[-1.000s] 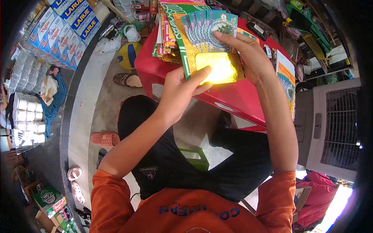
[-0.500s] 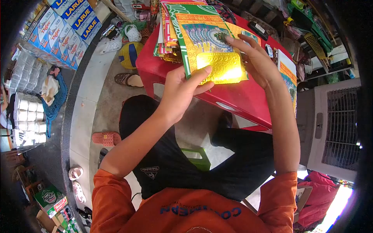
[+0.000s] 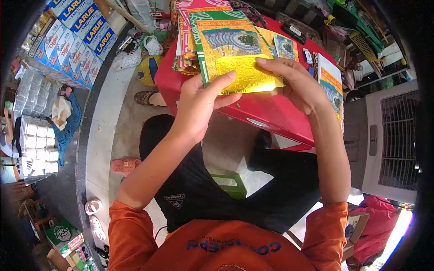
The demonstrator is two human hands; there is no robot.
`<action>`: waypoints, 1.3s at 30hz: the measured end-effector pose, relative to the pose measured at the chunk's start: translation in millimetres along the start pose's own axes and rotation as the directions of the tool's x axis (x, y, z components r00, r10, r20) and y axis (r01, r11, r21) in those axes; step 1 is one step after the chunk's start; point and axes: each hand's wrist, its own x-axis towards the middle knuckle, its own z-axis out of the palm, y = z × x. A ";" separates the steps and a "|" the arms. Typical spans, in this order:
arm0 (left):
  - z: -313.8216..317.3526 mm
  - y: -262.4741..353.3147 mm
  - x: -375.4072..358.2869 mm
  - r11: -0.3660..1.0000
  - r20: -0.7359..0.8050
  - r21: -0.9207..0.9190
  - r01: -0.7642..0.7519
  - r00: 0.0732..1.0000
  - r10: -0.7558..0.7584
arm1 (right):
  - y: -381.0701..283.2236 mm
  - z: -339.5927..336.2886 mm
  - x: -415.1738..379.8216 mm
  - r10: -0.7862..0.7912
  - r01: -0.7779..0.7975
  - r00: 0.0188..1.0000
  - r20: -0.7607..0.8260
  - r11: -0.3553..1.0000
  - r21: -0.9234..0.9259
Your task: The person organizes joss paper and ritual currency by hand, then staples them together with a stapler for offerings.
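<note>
A shiny gold embossed foil sheet (image 3: 242, 74) lies over the lower part of a green-bordered orange printed paper sheet (image 3: 210, 31). At their lower left, my left hand (image 3: 199, 101) is closed on both, its thumb on top and its fingers underneath. My right hand (image 3: 300, 83) pinches the foil's right side, with the thumb on its upper face and the other fingers mostly hidden beneath. Just behind my left hand, a pile of colourful papers (image 3: 183, 56) rests on the red table (image 3: 271, 108).
More printed sheets (image 3: 332, 86) lie at the table's right, near a black phone-like object (image 3: 294, 32). A grey air cooler (image 3: 393, 140) stands to the right. Beer cartons (image 3: 68, 49) are stacked at the far left. A green stool (image 3: 230, 183) shows between my legs.
My right hand has come down from the printed picture onto the foil, its thumb now on it. The foil's lower right edge now looks curled. The view has shifted slightly.
</note>
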 end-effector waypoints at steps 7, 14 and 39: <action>-1.0 9.5 -0.2 0.999 0.011 -0.010 0.037 0.999 -0.037 | 14.8 2.6 11.3 -0.142 0.130 0.987 0.070 0.980 0.150; 18.6 30.4 3.5 0.824 0.327 0.372 -0.427 0.891 0.315 | -4.0 -27.6 -34.1 -0.575 0.575 0.818 -0.010 0.818 0.006; 65.6 -66.1 76.4 0.687 0.516 0.615 -0.387 0.856 0.022 | 68.1 -114.2 -44.0 -0.381 0.494 0.849 -0.365 0.819 0.293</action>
